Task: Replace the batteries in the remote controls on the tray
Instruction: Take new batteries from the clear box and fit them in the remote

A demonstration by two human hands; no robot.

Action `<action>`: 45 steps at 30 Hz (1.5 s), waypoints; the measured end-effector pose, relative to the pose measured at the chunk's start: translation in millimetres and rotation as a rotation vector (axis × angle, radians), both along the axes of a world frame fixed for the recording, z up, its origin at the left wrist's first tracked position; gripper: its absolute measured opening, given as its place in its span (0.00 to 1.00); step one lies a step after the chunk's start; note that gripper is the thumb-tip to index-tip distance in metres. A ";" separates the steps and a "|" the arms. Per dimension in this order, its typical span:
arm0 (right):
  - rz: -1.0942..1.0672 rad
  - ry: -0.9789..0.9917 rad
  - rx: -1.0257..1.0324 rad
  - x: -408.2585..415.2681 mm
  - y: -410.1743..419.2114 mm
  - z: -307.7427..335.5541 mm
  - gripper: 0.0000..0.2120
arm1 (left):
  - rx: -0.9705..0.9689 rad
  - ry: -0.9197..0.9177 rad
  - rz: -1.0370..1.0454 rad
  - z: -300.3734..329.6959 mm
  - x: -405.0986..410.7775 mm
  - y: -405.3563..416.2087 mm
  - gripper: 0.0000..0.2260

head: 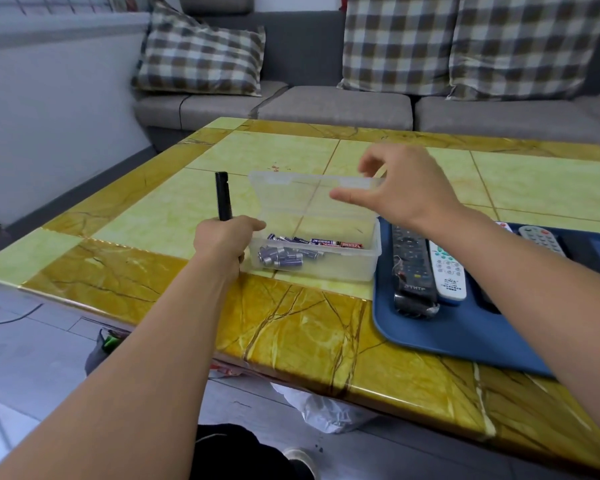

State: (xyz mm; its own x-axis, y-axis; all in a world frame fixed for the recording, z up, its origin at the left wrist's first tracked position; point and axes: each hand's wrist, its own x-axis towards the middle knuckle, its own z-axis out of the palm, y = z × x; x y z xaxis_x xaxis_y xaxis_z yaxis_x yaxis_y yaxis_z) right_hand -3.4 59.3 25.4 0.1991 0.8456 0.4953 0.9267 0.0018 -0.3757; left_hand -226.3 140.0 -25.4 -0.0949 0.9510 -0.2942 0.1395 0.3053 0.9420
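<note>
My left hand [222, 241] grips a slim black remote [223, 199] by its lower end and holds it upright beside a clear plastic box [329, 270]. Several blue batteries [284, 256] lie loose in the box. The box's clear lid [291, 199] stands raised. My right hand [409, 188] holds its upper right corner, thumb in front and fingers curled over the top edge. A blue tray [416, 341] sits to the right of the box. On it lie a black remote [411, 268], a white remote [445, 271] and a grey one [541, 239], partly hidden by my right forearm.
Box and tray stand on a yellow tiled table [291, 334] whose front edge runs diagonally below my arms. A grey sofa [326, 105] with checked cushions stands behind the table. A crumpled plastic bag [326, 410] lies on the floor beneath the table edge.
</note>
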 end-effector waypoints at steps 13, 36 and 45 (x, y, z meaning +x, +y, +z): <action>0.094 -0.005 -0.267 -31.4 -1.3 -37.1 0.16 | 0.506 0.492 -0.214 6.1 5.4 0.0 0.22; -0.018 -0.436 -0.653 -55.6 30.6 -21.7 0.14 | 0.352 0.257 -0.080 21.6 6.0 -10.4 0.02; 0.008 -0.523 -0.665 -62.0 28.3 -15.9 0.05 | 0.412 0.113 -0.092 26.9 13.5 -18.5 0.15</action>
State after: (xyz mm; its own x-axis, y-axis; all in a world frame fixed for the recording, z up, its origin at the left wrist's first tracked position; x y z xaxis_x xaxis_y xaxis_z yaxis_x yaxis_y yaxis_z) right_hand -65.4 87.7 9.5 0.0755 0.9940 -0.0789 0.9825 -0.0607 0.1761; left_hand -212.9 121.5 1.5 -0.0143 0.9928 0.1189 0.2577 -0.1112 0.9598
